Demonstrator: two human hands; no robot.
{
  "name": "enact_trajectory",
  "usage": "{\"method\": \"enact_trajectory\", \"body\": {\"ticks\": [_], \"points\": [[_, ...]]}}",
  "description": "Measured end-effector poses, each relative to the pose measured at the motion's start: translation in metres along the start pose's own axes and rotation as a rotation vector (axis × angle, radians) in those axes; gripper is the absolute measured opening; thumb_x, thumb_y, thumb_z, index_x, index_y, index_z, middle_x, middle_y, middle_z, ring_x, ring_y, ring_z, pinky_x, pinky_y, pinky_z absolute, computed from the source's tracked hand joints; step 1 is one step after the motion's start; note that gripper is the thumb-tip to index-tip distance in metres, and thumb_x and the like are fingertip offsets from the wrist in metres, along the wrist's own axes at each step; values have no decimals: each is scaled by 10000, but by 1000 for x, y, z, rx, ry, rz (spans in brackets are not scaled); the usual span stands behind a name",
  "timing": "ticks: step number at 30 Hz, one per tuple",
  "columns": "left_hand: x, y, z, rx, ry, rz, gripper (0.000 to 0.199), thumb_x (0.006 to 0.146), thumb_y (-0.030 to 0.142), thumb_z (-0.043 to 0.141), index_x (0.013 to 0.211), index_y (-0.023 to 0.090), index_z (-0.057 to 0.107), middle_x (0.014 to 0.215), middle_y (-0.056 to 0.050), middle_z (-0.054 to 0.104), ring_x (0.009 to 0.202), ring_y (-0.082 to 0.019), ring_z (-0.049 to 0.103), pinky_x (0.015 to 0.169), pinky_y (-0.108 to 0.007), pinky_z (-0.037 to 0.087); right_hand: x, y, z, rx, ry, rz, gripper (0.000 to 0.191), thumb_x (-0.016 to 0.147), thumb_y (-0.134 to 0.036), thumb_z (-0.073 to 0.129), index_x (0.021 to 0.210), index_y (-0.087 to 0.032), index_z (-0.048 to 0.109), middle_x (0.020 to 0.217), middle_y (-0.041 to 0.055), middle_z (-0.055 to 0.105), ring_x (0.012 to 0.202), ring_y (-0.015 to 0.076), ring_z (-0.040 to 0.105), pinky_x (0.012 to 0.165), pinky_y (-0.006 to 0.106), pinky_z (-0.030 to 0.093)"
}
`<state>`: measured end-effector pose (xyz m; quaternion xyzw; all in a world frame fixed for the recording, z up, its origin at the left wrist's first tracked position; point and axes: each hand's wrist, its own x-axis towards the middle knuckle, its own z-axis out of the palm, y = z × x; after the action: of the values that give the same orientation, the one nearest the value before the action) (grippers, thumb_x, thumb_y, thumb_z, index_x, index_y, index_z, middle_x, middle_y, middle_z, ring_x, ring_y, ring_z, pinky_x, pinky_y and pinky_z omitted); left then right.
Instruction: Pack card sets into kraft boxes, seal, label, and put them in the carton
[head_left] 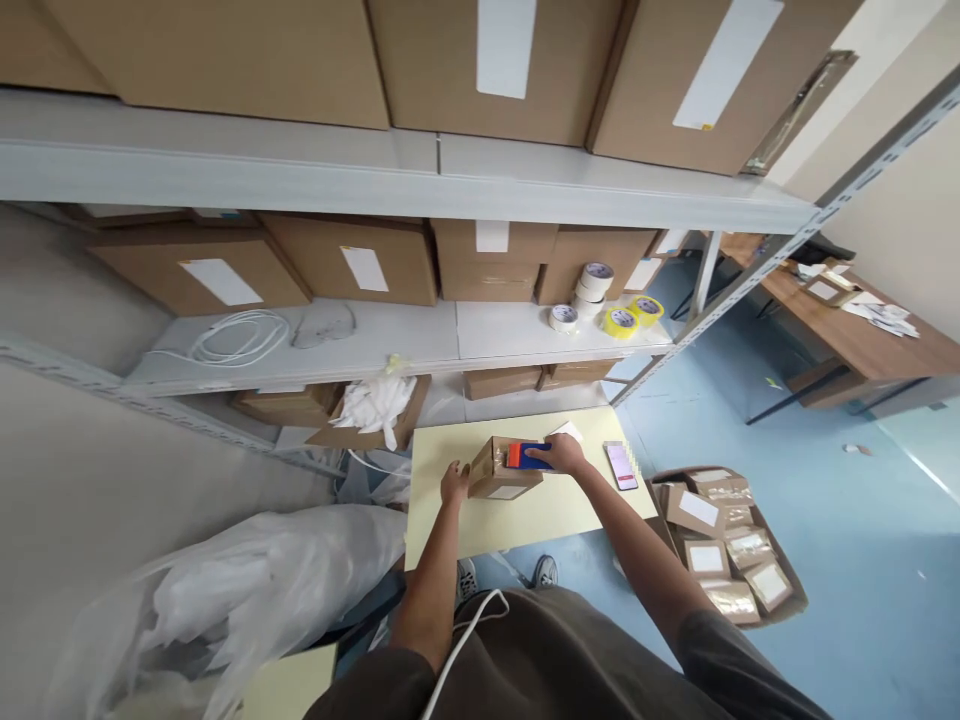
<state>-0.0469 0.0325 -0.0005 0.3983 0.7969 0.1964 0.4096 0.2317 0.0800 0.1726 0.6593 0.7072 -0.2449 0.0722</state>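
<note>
A small brown cardboard box (487, 482) with a white label on its near side rests on the pale yellow table (442, 530). At the box's left side is my left hand (454, 483), its fingers against the cardboard; whether they grip it is too small to tell. My right hand (562, 455) is closed on a blue and orange tool (529, 456), held over the top of the box. A white paper (568, 431) lies behind my right hand. Right of that, a phone (622, 466) with a lit screen lies on the table.
Behind the table, a grey metal shelf (405, 345) holds boxes, a coiled white cable (236, 338) and tape rolls (621, 321). On the floor at right, an open carton (801, 603) holds several small boxes. Plastic bags (285, 570) fill the left; a wooden desk (862, 335) stands far right.
</note>
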Motion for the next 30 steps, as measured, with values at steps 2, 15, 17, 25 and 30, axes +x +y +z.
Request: {"method": "enact_trajectory", "body": {"ticks": [2,15,17,25,30], "points": [[-8,5,-11,-45,27,56,416,1036,469,442,1236,247,731,1254,-76,778,1212,-244,697,980,-308,519,6,-39,4,-18,-23,-13,658,871,-833,588,896,-208,794,981,126,802,925,265,733,701,284,450],[-48,76,-12,70,-16,117,682,1039,678,279,1108,197,757,1159,-169,795,1090,-332,738,853,-376,530,-10,-60,7,15,14,51,620,907,-729,625,1018,-144,797,1075,204,794,1023,322,753,776,320,513],[-53,85,3,104,-22,160,663,1050,654,250,1147,226,746,1192,-156,788,1108,-323,734,875,-379,525,-14,-41,10,42,25,70,628,905,-752,613,993,-159,800,1060,191,798,1002,314,757,756,310,508],[-65,109,47,111,-46,174,627,1045,642,280,1238,282,755,1221,-110,786,1123,-319,718,863,-359,513,-36,99,-10,61,52,112,656,892,-809,583,870,-188,793,939,157,799,882,275,744,668,287,439],[-57,110,44,111,-58,191,607,1039,633,318,1232,282,773,1234,-111,782,1154,-334,703,879,-361,513,-48,162,-14,27,57,143,634,883,-803,600,827,-197,780,918,144,783,876,274,725,645,287,405]]}}
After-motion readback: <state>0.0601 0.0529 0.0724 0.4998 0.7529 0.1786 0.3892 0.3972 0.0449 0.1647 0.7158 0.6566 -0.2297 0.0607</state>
